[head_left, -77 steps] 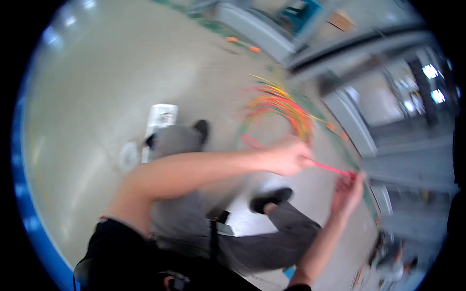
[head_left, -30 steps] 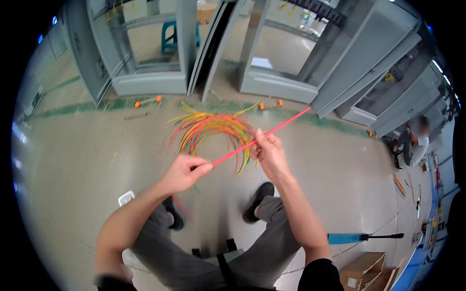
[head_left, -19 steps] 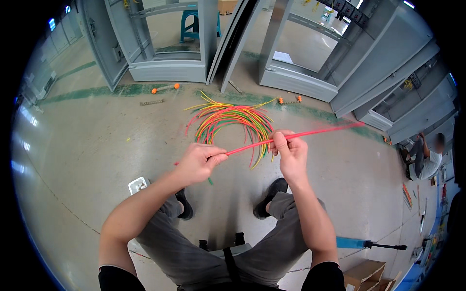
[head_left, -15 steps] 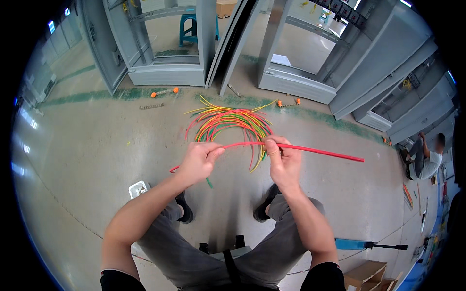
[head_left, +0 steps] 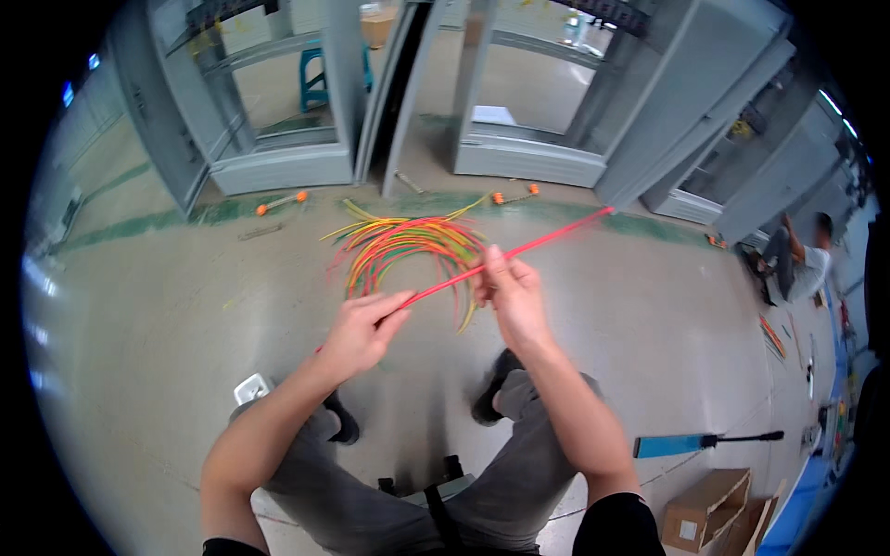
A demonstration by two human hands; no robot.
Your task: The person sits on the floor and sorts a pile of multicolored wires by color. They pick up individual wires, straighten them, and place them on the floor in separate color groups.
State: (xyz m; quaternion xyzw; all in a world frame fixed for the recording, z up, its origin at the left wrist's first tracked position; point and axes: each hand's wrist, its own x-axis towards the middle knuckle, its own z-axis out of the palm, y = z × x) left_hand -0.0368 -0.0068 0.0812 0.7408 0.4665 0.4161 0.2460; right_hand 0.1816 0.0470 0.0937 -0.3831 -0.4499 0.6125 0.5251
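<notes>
Behind the wire bundle [head_left: 400, 232] stand cabinets [head_left: 530, 163]; a tube [head_left: 558, 235] crosses in front of the bundle, a tray [head_left: 250, 389] sits nearer left, a box [head_left: 688, 521] nearer right.

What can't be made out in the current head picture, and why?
Head view, red strand: the stretches inside the left hand and right hand, hidden by their grip.
Head view, wires: some on the right, hidden behind the right hand.
Head view, tray: inside detail too small; left forearm covers part.
Head view, cabinets: tops cut off by the upper edge.
</notes>
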